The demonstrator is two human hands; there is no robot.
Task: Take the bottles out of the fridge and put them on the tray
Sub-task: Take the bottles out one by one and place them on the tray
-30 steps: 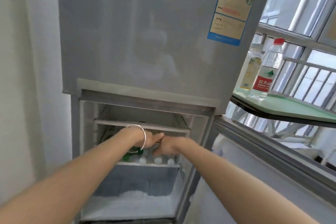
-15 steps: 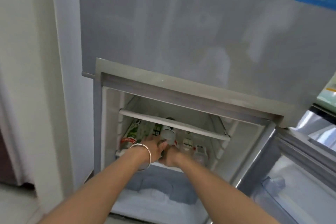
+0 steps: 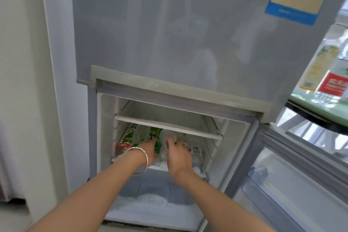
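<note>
Both hands now reach deeper into the open lower compartment of the fridge [image 3: 169,34] than half a second ago, and the view has swung right, bringing the tray [image 3: 320,107] into sight again. On the left, the left hand [image 3: 148,149], a bracelet [image 3: 140,158] on its wrist, lies against a green-labelled bottle [image 3: 139,135] lying on the middle shelf [image 3: 165,126]; whether its fingers grip it cannot be told. Beside it, the right hand [image 3: 177,154] rests with fingers loosely spread over clear bottles [image 3: 195,151]. Far right, two bottles [image 3: 327,68] stand on the green tray.
</note>
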